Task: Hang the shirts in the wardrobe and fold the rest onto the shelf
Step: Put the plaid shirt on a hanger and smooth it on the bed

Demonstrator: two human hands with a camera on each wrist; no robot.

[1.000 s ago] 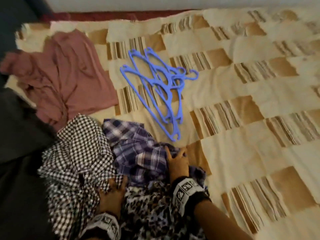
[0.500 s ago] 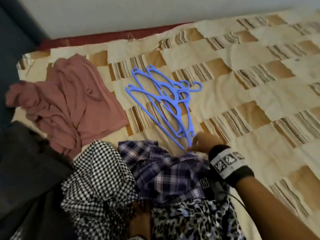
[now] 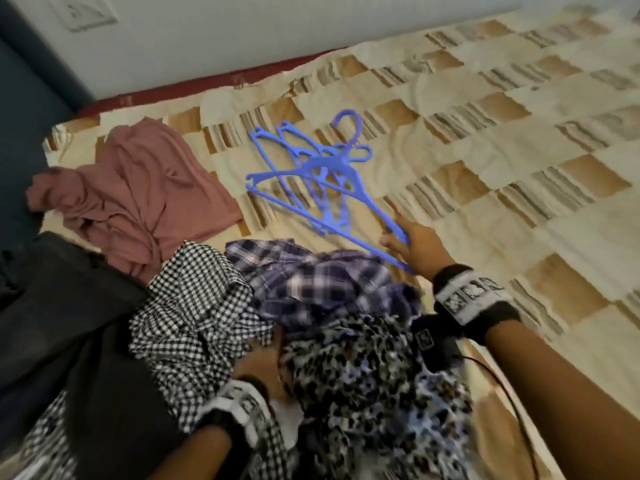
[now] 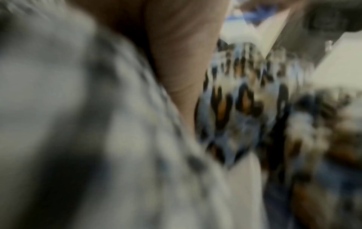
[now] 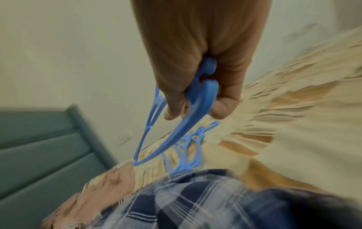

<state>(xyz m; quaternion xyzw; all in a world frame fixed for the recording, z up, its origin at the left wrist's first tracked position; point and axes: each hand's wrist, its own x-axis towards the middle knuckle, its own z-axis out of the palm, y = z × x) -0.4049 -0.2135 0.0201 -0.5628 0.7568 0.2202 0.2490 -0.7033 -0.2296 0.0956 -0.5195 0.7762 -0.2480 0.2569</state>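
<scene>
Blue plastic hanger [image 3: 313, 169] is gripped at one arm end by the right hand [image 3: 414, 245], fingers and thumb curled round it; its far end is raised above the pile of blue hangers [image 3: 325, 202] lying on the bed. Checked beige bedspread [image 3: 485, 188] covers the bed. Clothes heap at the near left: navy plaid shirt [image 3: 311, 282] touching the right wrist, black-and-white gingham shirt [image 3: 194, 306] to its left, leopard-print garment [image 3: 367, 375] nearest. Pink garment [image 3: 138, 195] lies flat, far left, apart from the hangers. Left hand [image 3: 259, 365] is buried between gingham and leopard print; its fingers are hidden, so whether it grasps anything cannot be told.
</scene>
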